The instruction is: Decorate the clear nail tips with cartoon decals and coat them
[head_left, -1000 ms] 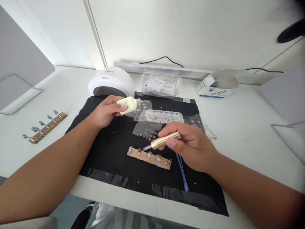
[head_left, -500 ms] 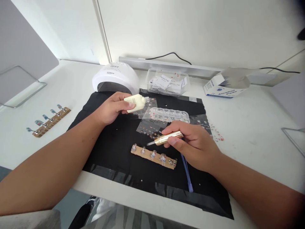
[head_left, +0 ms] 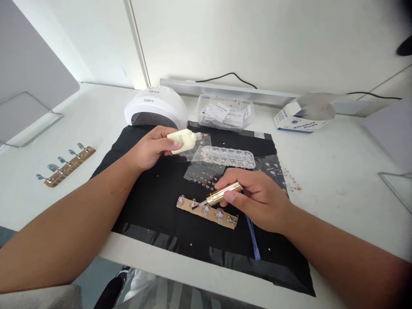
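My left hand (head_left: 157, 146) is closed around a pale yellow nail polish bottle (head_left: 183, 141), its uncapped neck tilted to the right. Between the fingers of my right hand (head_left: 254, 193) is a gold-capped nail polish brush (head_left: 223, 193). Its bristle tip points down and left at the second nail tip from the left, close to it or touching; I cannot tell which. That nail tip is one of several clear, decorated ones on a cardboard strip (head_left: 199, 211) lying on the black mat (head_left: 151, 201).
Behind the mat stand a white nail lamp (head_left: 156, 105), a plastic tub of alcohol pads (head_left: 225, 112) and an open box (head_left: 304, 118). A compartment case (head_left: 228, 156) and sticker sheets (head_left: 201, 171) lie mid-mat. Another strip of nail tips (head_left: 69, 167) is at left; a blue-violet strap (head_left: 252, 236) lies at right.
My right hand has lowered the brush slightly down and left, bringing its tip from above the strip to the second nail tip. My left hand and the bottle have hardly moved.
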`<state>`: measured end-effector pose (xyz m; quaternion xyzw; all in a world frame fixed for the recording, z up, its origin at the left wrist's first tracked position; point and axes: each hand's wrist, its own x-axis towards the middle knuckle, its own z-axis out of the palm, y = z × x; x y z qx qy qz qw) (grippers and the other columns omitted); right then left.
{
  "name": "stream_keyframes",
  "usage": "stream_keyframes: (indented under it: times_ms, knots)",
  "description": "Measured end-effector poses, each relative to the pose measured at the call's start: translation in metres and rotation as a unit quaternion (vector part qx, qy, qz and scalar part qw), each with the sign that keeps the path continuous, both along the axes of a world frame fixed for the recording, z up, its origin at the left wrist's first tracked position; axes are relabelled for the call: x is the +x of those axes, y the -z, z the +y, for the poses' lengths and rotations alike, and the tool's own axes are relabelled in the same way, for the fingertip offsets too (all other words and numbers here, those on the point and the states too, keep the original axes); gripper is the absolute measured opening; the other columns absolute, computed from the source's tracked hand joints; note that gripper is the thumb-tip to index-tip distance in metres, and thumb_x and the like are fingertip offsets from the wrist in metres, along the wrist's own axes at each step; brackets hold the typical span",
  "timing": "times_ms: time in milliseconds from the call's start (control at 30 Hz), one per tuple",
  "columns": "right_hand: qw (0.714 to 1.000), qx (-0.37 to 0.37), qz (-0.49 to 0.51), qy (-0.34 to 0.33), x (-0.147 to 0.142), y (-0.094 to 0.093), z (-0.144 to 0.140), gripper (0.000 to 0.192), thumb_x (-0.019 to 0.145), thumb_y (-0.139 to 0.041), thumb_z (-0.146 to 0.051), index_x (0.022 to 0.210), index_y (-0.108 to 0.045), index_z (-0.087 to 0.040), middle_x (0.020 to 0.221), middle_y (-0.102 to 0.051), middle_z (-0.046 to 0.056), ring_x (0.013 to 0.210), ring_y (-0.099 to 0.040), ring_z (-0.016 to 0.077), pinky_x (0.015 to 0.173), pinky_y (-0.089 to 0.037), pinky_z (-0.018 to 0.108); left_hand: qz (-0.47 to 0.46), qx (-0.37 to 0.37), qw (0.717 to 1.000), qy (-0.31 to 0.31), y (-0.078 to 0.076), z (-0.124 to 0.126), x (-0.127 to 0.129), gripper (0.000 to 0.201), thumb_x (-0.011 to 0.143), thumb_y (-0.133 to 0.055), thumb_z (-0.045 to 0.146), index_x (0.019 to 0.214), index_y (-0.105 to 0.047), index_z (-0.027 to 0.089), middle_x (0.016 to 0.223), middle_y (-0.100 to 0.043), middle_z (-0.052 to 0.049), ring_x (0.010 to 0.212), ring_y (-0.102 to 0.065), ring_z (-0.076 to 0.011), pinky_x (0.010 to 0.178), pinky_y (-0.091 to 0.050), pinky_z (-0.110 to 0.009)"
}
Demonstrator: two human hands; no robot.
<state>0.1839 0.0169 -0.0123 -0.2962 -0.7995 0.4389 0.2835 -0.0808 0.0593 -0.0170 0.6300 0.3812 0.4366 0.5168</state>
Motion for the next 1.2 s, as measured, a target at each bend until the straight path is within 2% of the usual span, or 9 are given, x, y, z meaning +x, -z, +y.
stream_keyframes:
  times_ms: [167, 333, 467, 600, 733, 833, 967, 1100, 1200]
  knots:
    - [0.997, -0.01, -0.004, 0.075, 0.001, 0.006, 0.003, 0.009, 0.09, -0.058, -0.027, 0.087, -0.067, -0.025, 0.061, -0.069, -0.002, 0.059, -0.065, 0.016, 0.058, -0.048, 0.029, 0.003, 0.0, 1.0, 0.007, 0.002, 0.001, -0.001, 0.024, 0.067, -0.069, 0.031, 0.052, -0.058, 0.015, 0.049, -0.048, 0.001, 0.048, -0.039, -0.0106, 0.05, -0.022, -0.028]
    - [0.979, -0.107, 0.136, 0.109, 0.003, 0.013, 0.008, 0.019, 0.088, -0.064, -0.044, 0.087, -0.069, -0.026, 0.06, -0.068, -0.002, 0.054, -0.063, 0.016, 0.059, -0.05, 0.032, 0.006, -0.002, 1.0, 0.024, 0.002, 0.0, -0.002, 0.026, 0.068, -0.068, 0.032, 0.052, -0.055, 0.016, 0.049, -0.045, 0.001, 0.05, -0.04, -0.0115, 0.051, -0.023, -0.028]
    - [0.965, -0.131, 0.201, 0.11, 0.004, 0.013, 0.01, 0.02, 0.086, -0.067, -0.046, 0.085, -0.07, -0.026, 0.06, -0.067, -0.002, 0.053, -0.062, 0.0147, 0.058, -0.051, 0.031, 0.016, 0.001, 0.999, 0.043, 0.0, -0.002, -0.001, 0.028, 0.069, -0.068, 0.032, 0.051, -0.052, 0.016, 0.05, -0.045, 0.002, 0.049, -0.037, -0.0104, 0.051, -0.024, -0.028]
    - [0.984, -0.127, 0.12, 0.031, 0.004, 0.011, 0.005, 0.018, 0.09, -0.062, -0.041, 0.09, -0.068, -0.025, 0.069, -0.07, 0.001, 0.057, -0.065, 0.0154, 0.056, -0.051, 0.031, 0.028, -0.004, 0.998, 0.06, -0.003, -0.002, -0.001, 0.028, 0.069, -0.068, 0.032, 0.053, -0.054, 0.015, 0.051, -0.045, 0.001, 0.05, -0.036, -0.01, 0.051, -0.024, -0.027]
    - [0.999, -0.039, 0.02, 0.002, 0.001, 0.01, 0.002, 0.01, 0.09, -0.058, -0.027, 0.091, -0.067, -0.022, 0.07, -0.07, 0.0, 0.061, -0.067, 0.0152, 0.057, -0.051, 0.028, 0.029, 0.001, 0.998, 0.05, -0.003, -0.003, -0.001, 0.029, 0.07, -0.068, 0.033, 0.053, -0.053, 0.015, 0.051, -0.044, 0.002, 0.05, -0.036, -0.0097, 0.051, -0.025, -0.026]
    - [0.999, 0.004, 0.009, 0.044, 0.001, 0.013, 0.002, 0.01, 0.09, -0.057, -0.026, 0.09, -0.067, -0.022, 0.067, -0.069, 0.0, 0.063, -0.067, 0.0152, 0.06, -0.05, 0.029, 0.025, 0.006, 0.999, 0.046, -0.002, -0.003, 0.0, 0.028, 0.07, -0.069, 0.033, 0.054, -0.054, 0.015, 0.052, -0.045, 0.001, 0.05, -0.038, -0.0101, 0.051, -0.026, -0.026]
    - [0.991, -0.03, 0.08, 0.099, 0.004, 0.02, 0.004, 0.014, 0.092, -0.057, -0.034, 0.095, -0.067, -0.025, 0.066, -0.069, -0.001, 0.065, -0.066, 0.0164, 0.066, -0.051, 0.032, 0.026, 0.001, 0.998, 0.048, -0.002, -0.004, 0.0, 0.029, 0.07, -0.07, 0.034, 0.054, -0.054, 0.015, 0.052, -0.045, 0.001, 0.051, -0.039, -0.0099, 0.051, -0.026, -0.026]
    - [0.96, -0.087, 0.217, 0.155, 0.002, 0.023, 0.009, 0.017, 0.089, -0.062, -0.042, 0.089, -0.066, -0.025, 0.065, -0.068, -0.002, 0.058, -0.064, 0.0156, 0.064, -0.052, 0.033, 0.034, -0.01, 0.997, 0.061, -0.007, -0.006, 0.0, 0.029, 0.067, -0.069, 0.033, 0.052, -0.052, 0.015, 0.051, -0.045, 0.001, 0.049, -0.039, -0.0096, 0.05, -0.027, -0.026]
    - [0.93, -0.077, 0.279, 0.228, -0.001, 0.023, 0.014, 0.019, 0.09, -0.06, -0.045, 0.087, -0.063, -0.026, 0.062, -0.066, -0.003, 0.058, -0.063, 0.0154, 0.062, -0.051, 0.032, 0.036, -0.014, 0.996, 0.075, -0.011, -0.008, -0.001, 0.027, 0.067, -0.068, 0.031, 0.052, -0.052, 0.015, 0.05, -0.045, 0.001, 0.048, -0.037, -0.0092, 0.048, -0.026, -0.026]
